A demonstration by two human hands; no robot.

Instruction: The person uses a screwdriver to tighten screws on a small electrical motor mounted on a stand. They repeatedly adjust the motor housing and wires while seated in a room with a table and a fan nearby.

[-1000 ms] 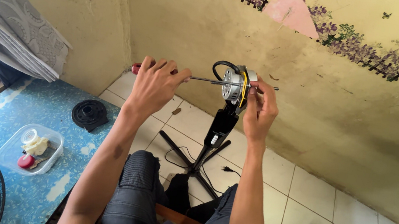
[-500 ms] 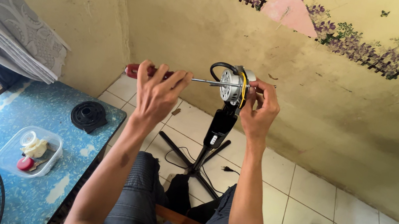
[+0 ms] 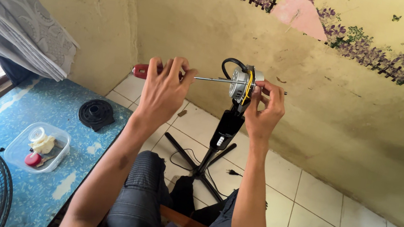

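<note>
Since half a second back, our left hand has slid a little further along the screwdriver, its fingers now spread loosely over the red handle rather than clasped tight, while our right hand has kept its place at the fan motor. We judge the left hand to be holding the handle in a light, open-fingered grip; the right hand is pinched narrowly on the motor's housing, thumb and fingers touching its side. What matters is the tool's long axis: it lies level, running from the handle on our left through the thin steel shank to the motor on our right, so the left hand is at the far end of the tool and the right hand is nearer the tip. The motor is a small silvery drum with yellow windings and a black cable looped above it, sitting atop a black fan stand that rises from the tiled floor in front of our knees.
</note>
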